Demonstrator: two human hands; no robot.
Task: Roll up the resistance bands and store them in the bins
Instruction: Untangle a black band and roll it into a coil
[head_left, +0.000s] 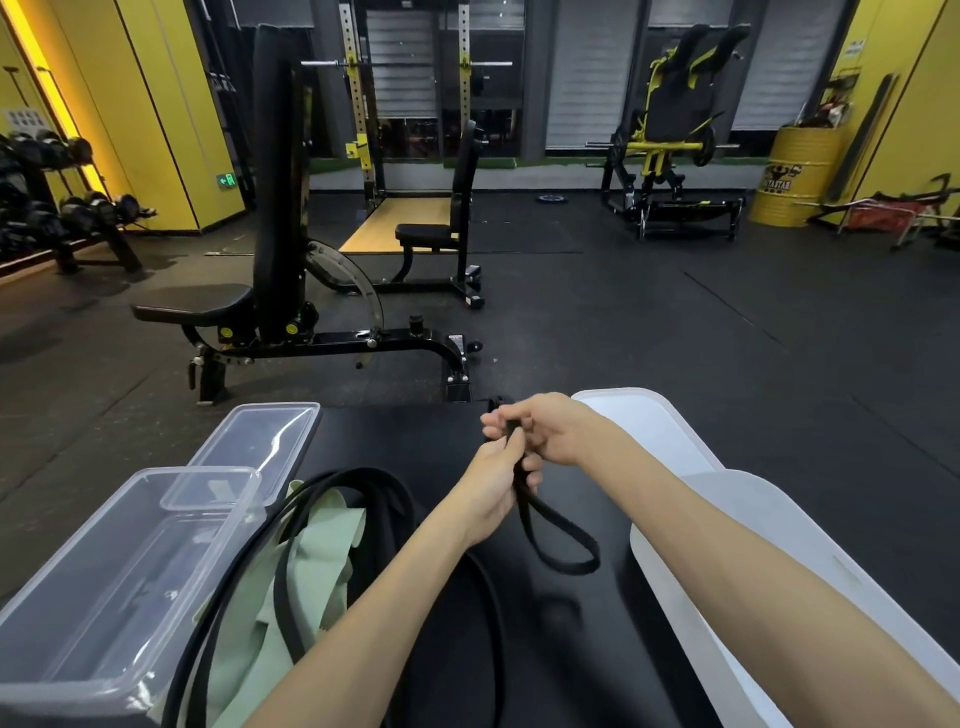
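Curled fingers of the left hand and right hand pinch one black band above the black worktop's far edge. By the left edge, one green band lies among black loops, whose number I cannot tell. Beside them stand two clear bins, the near clear bin and the far clear bin. Along the right edge are two white containers, the far white container and the near white container.

Very little can be read here. On the far right, the yellow metal drum carries a dark emblem with a row of capital letters under it. The ending looks like "STAR", but the first letters are not clear. On the far left, low on the yellow wall panel, a small green lit exit sign shows a white arrow and a figure, with no words. A white paper notice, high on the yellow wall at the far right, has dark lines too small to read. A small white label on the black frame of the adjustable gym bench is also illegible.
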